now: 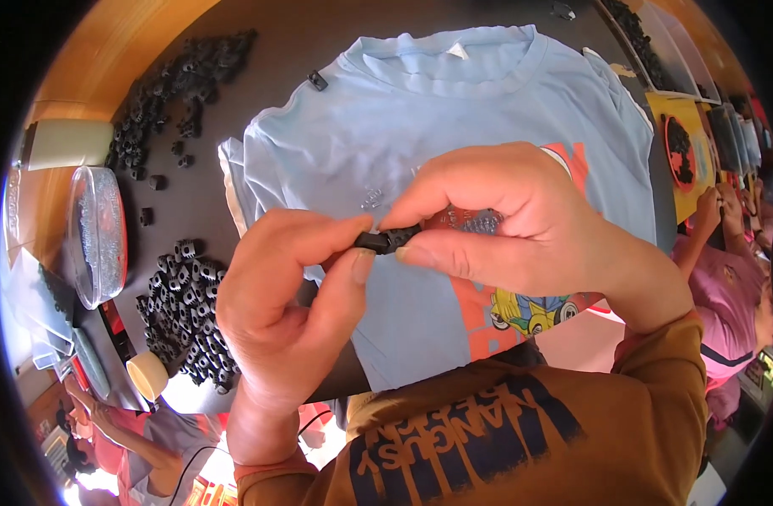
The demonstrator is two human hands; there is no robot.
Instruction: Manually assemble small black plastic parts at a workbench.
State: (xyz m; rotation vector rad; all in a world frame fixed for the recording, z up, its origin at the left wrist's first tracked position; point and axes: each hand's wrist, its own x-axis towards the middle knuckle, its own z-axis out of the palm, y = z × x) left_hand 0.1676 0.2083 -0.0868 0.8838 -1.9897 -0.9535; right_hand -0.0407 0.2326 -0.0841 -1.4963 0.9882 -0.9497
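Above a light blue T-shirt (319, 160) spread on the dark table, my two hands meet at small black plastic parts. My left hand (289, 287) pinches a black plastic piece (370, 243) between thumb and forefinger. Pressed against its right end is a second black piece (402, 236), gripped by the thumb and forefinger of my right hand (513, 223). Whether the two pieces are joined cannot be made out. Under my right hand lies a cluster of tiny shiny, spring-like bits (482, 222), with a smaller cluster (372, 199) left of it.
Loose black parts form a near-left pile (188, 312) and a far-left one (180, 84). A clear oval tray (94, 236) of shiny bits stands at left, near a cream cup (148, 376). One black part (317, 80) rests by the shirt's shoulder. Other people sit at both sides.
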